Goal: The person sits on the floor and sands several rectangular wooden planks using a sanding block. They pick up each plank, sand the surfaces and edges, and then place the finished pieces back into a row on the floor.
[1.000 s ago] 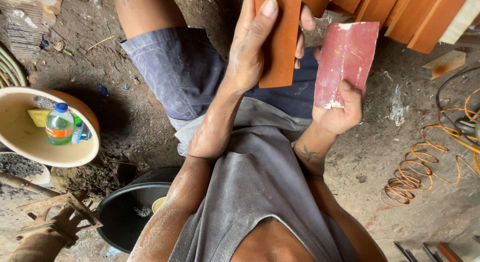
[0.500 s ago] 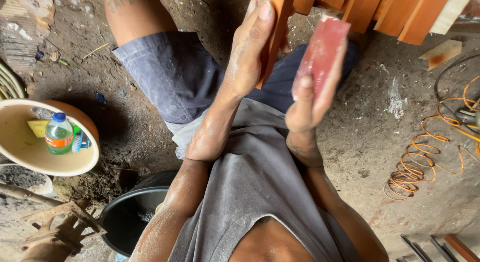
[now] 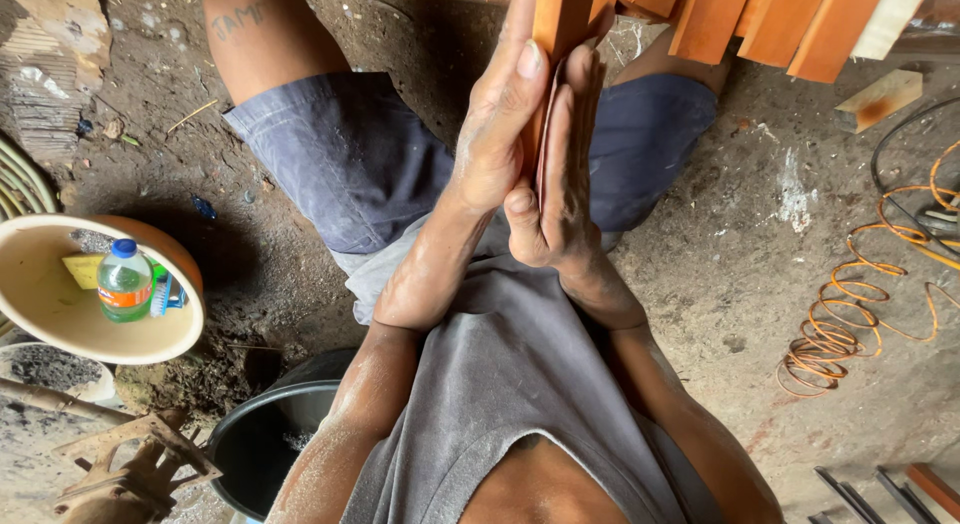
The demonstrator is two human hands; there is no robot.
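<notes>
My left hand grips an orange wooden slat, held edge-on and upright above my lap. My right hand lies flat against the slat's right face, pressing a red sheet of sandpaper onto it. Only a thin edge of the sandpaper shows between my palm and the wood. Both forearms are dusted with pale sanding powder. I sit on a dirt floor in blue shorts and a grey shirt.
More orange slats lean at the top right. A cream bowl at left holds a small bottle and a brush. A black bucket stands by my left elbow. An orange coiled hose lies at right.
My left hand turned the slat from face-on to edge-on. My right hand swung the sandpaper in from the right and pressed it flat against the slat.
</notes>
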